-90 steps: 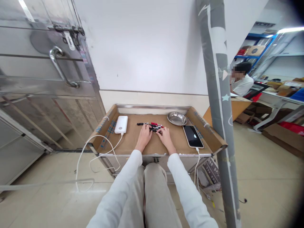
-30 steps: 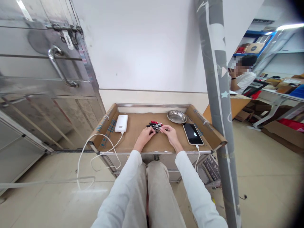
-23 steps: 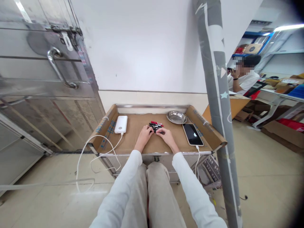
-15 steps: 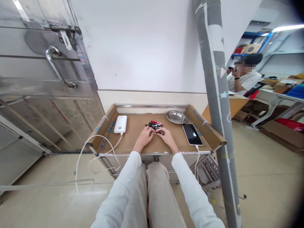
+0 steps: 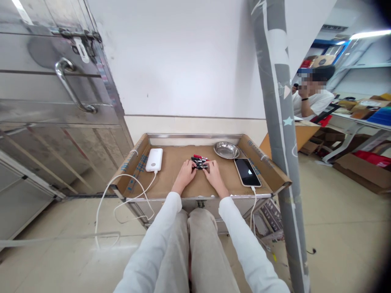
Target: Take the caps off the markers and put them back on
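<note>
On the cardboard-lined top of a cart lies a small bunch of marker pens, with a red marker (image 5: 200, 156) at the back and several black ones in front. My left hand (image 5: 186, 174) has its fingertips closed on the left end of the nearest black marker (image 5: 201, 167). The right end of that marker is between the fingertips of my right hand (image 5: 214, 174). It lies crosswise, close against the others; whether it is lifted off the cardboard I cannot tell. My fingers cover its ends.
A white power bank (image 5: 154, 159) with a white cable (image 5: 134, 175) sits at left. On the right are a shallow metal bowl (image 5: 226, 150) and a phone (image 5: 247, 172) on a cable. A grey wrapped pole (image 5: 279, 122) stands beside the cart (image 5: 171, 191). Another person (image 5: 316, 99) sits far right.
My hands have moved slightly apart, showing more of the black marker between them. The bowl, phone and power bank stay where they were on the cart.
</note>
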`<state>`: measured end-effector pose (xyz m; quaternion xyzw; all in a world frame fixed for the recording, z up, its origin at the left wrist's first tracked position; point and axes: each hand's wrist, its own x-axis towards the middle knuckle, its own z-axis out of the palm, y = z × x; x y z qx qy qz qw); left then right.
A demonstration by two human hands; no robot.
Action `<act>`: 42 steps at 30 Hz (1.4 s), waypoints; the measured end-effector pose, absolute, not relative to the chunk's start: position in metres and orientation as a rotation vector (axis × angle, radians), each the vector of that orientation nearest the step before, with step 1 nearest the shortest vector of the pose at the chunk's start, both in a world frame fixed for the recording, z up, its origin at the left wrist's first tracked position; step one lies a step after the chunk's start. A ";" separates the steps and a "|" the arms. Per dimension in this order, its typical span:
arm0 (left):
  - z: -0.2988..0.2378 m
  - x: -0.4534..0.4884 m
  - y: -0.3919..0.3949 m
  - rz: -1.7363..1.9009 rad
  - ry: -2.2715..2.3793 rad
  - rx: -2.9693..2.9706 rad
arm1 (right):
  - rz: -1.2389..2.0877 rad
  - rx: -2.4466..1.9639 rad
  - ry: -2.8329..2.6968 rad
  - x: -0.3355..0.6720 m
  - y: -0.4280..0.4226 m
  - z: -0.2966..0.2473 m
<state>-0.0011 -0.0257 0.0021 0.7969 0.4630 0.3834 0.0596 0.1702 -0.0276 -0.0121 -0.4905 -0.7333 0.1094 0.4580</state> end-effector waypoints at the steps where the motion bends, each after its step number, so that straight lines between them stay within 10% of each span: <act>1: 0.003 -0.002 -0.025 1.183 1.459 2.408 | 0.214 -1.223 -1.816 0.170 -0.028 -0.012; 9: 0.003 -0.015 -0.011 1.313 2.270 2.016 | 0.022 -1.456 -1.697 0.179 -0.019 -0.016; 24: 0.007 -0.018 -0.014 1.145 2.344 1.856 | 0.021 -1.375 -1.787 0.177 -0.029 0.001; 42: 0.007 -0.009 -0.028 0.927 1.353 2.603 | 0.040 -1.241 -2.168 0.170 -0.037 0.002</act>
